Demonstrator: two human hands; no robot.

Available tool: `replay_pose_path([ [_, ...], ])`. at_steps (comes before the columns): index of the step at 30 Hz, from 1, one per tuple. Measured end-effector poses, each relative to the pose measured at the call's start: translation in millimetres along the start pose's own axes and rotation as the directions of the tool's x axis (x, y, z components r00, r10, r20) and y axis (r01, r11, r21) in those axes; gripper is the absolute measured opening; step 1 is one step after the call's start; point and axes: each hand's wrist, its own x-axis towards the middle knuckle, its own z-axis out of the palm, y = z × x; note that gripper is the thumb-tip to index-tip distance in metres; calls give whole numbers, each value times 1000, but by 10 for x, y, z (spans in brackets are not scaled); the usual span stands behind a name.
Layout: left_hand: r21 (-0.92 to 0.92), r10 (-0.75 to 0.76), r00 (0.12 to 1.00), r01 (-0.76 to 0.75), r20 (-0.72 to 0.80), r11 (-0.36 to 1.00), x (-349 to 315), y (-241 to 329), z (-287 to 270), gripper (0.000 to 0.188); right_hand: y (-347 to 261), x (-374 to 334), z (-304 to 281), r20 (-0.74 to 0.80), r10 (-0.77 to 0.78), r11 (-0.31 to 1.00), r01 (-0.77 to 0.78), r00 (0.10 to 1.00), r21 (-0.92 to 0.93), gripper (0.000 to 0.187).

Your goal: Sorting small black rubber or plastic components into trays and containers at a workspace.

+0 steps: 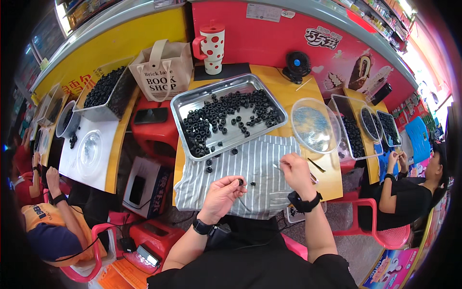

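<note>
Over the striped grey cloth (226,185) my left hand (222,195) pinches a small black ring-shaped part (240,182) between thumb and fingertips. A little to the right and farther out, my right hand (295,169) has its fingers closed together; a thin pale bit seems to show at the fingertips, too small to name. Between the hands, one loose black piece (253,183) rests on the cloth. Beyond them stands a metal tray (227,144) with many black ring-shaped parts (195,125). A few more parts (209,166) lie on the cloth by the tray's near edge.
Right of the tray sits a round clear tub (315,144) of small bluish pieces. Behind are a small black fan (297,66), a dotted tumbler (212,50) and a canvas bag (161,72). Co-workers sit at tables left and right, beside bins of black parts (103,89).
</note>
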Motion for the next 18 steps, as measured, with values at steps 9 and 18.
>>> replay_pose_path([
  [9,-62,54,997,-51,51,997,31,-53,-103,25,52,142,62,227,52,997,-37,973,-69,10],
  [18,-48,79,995,-76,65,996,34,-82,-147,25,-599,-179,145,112,-77,828,1,991,561,10],
])
